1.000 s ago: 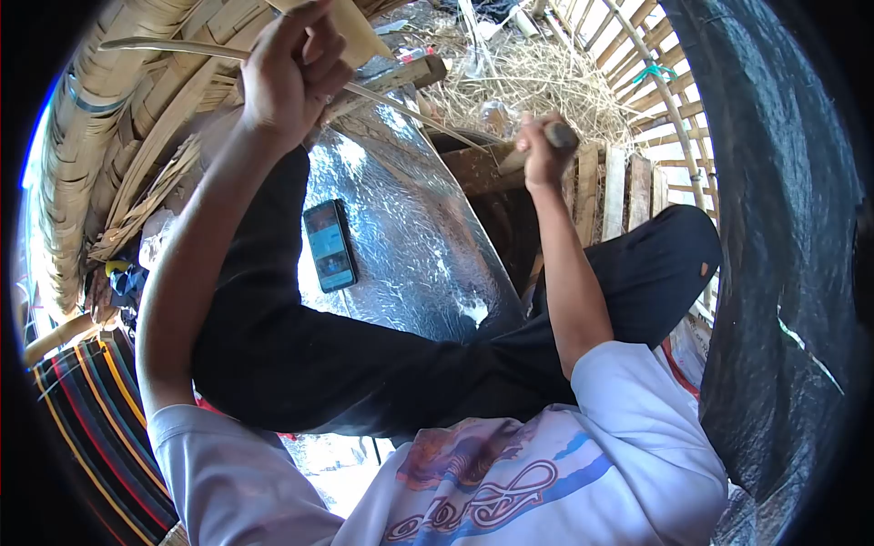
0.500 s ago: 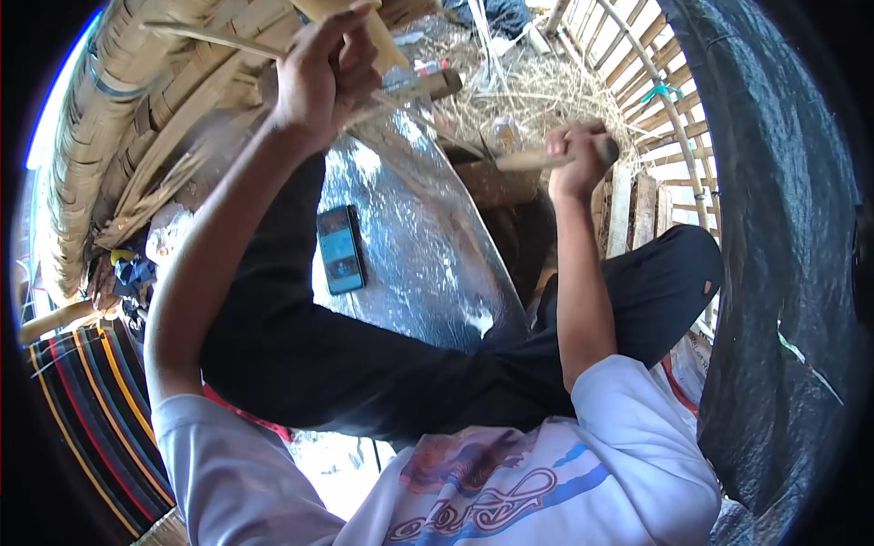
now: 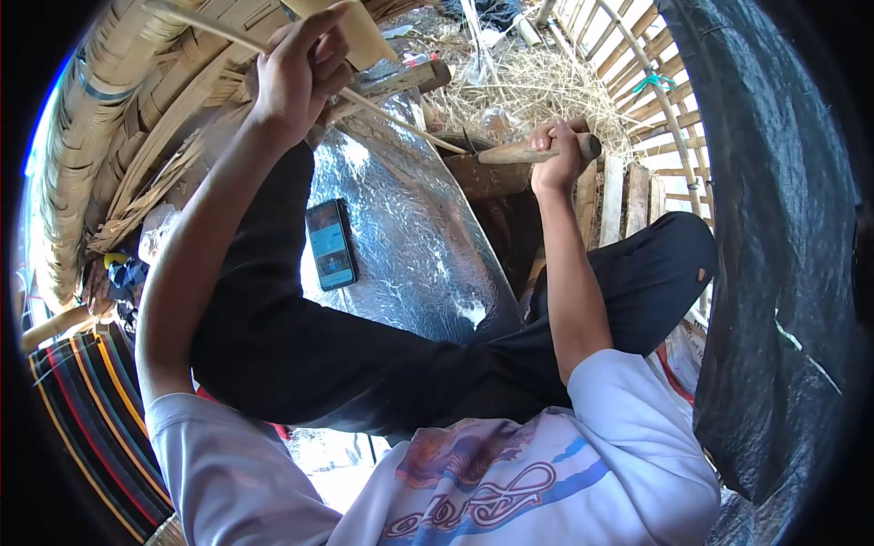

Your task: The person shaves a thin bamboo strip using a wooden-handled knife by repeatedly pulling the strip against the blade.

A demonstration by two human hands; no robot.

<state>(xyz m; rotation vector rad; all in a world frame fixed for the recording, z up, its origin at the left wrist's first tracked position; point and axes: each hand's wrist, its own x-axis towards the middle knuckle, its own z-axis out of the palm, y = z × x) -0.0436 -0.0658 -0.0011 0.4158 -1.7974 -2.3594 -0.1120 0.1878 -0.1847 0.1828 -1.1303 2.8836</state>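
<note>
My left hand (image 3: 300,77) is closed round a long, thin, pale strip (image 3: 405,125), which slants from the upper left down to the right. My right hand (image 3: 558,156) grips a wooden handle (image 3: 510,153) lying nearly level, its rounded end out past my fingers on the right. The strip's lower right end is near the handle's left end; whether they touch I cannot tell. No blade can be made out at the handle. Behind the strip is a piece of wood (image 3: 396,86) with a rounded end.
A phone (image 3: 330,244) lies on a silvery sheet (image 3: 410,237) between my legs. Woven bamboo (image 3: 77,182) stands at the left, above a striped cloth (image 3: 96,419). Straw (image 3: 546,86) lies ahead, beside a bamboo lattice (image 3: 655,86). A dark tarp (image 3: 774,227) hangs at the right.
Both hands moved right with the strip and the handle, then back left. The handle, pointing towards me at first, now lies more level. The thin dark blade seen earlier at its left end no longer shows.
</note>
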